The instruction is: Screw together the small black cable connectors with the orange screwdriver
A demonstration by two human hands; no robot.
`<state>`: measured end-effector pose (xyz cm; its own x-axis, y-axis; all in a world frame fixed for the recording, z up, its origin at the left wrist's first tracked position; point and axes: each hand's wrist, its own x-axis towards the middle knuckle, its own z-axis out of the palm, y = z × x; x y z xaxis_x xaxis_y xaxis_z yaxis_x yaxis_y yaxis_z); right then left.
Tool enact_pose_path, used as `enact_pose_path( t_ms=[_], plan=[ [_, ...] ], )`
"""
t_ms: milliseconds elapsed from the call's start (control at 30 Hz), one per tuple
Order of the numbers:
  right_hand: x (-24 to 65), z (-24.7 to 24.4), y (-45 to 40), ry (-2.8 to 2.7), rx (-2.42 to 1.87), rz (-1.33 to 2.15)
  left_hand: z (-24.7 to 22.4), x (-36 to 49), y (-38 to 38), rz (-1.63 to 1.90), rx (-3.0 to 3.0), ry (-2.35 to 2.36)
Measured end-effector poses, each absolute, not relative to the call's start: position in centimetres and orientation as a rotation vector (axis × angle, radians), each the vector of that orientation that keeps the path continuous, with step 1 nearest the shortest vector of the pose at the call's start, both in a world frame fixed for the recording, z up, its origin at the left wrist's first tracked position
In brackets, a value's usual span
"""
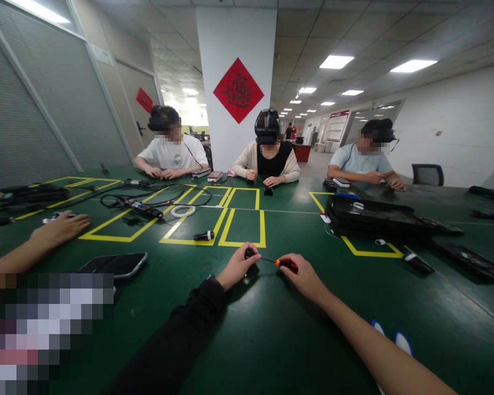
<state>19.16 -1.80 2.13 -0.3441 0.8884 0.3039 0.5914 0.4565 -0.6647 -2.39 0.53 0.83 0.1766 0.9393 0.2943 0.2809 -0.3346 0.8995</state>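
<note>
In the head view, my left hand (239,267), below a black sleeve, pinches a small black part (250,253) just above the table. Its exact kind is too small to tell. My right hand (303,278) is closed around the orange and black handle of a screwdriver (288,265). The thin shaft points left, and its tip reaches the black part between my left fingers. Both hands are low over the green table (247,340). Beyond them lies a short black cylinder with a white band (203,236).
A black tray (374,214) stands to the right, with another black cylinder (419,263) near it. Cables (135,206), a white ring (183,211) and a phone (119,263) lie leftward. A neighbour's hand (66,226) rests at left; three people sit across.
</note>
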Motion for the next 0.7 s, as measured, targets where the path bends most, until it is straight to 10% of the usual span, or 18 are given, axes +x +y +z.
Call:
enact_pose_path(
  t_ms=[700],
  plan=[
    [19.19, 1.94, -1.78, -2.148, -1.16, 0.541, 1.3, -2.11, 0.17, 1.168, 1.703, 1.151]
  ],
)
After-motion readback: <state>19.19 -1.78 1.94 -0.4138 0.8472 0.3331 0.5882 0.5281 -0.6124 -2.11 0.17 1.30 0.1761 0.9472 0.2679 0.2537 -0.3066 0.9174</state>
